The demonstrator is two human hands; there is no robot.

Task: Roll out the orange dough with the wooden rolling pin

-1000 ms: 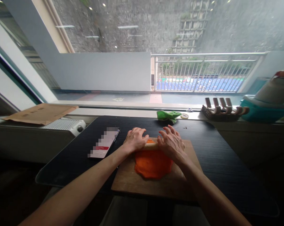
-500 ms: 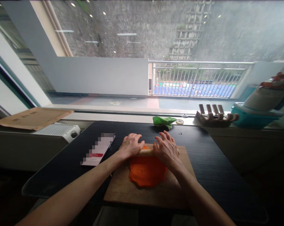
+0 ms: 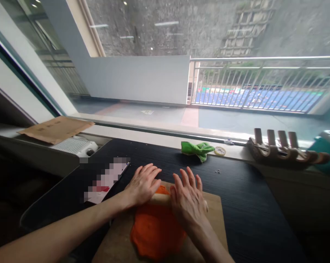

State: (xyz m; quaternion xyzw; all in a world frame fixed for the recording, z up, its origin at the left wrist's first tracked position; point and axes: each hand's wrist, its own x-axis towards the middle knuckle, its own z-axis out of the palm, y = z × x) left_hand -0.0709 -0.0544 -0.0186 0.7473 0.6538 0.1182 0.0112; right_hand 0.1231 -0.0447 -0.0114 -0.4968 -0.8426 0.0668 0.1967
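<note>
A pale wooden rolling pin (image 3: 161,199) lies across a flattened sheet of orange dough (image 3: 155,232). The dough has a wavy edge, and a small part of it shows beyond the pin. Beneath is a wooden board (image 3: 215,223) on a black table (image 3: 249,204). My left hand (image 3: 143,184) lies on the pin's left part with fingers stretched forward. On the right part rests my right hand (image 3: 188,199), palm down, its fingers spread and not wrapped round the pin. Both palms hide much of the pin; its right end pokes out beside my right hand.
A flat, blurred-out item, perhaps a phone (image 3: 108,180), lies left of the board. A green cloth (image 3: 196,149) and a roll of tape (image 3: 219,151) are at the table's far edge. On the sill stand a brown rack (image 3: 280,151) and a teal bin (image 3: 325,146); a brown envelope (image 3: 57,129) lies left.
The view has shifted, so the board appears lower and nearer. Both hands remain on the rolling pin, fingers stretched. The dough lies under the pin as before.
</note>
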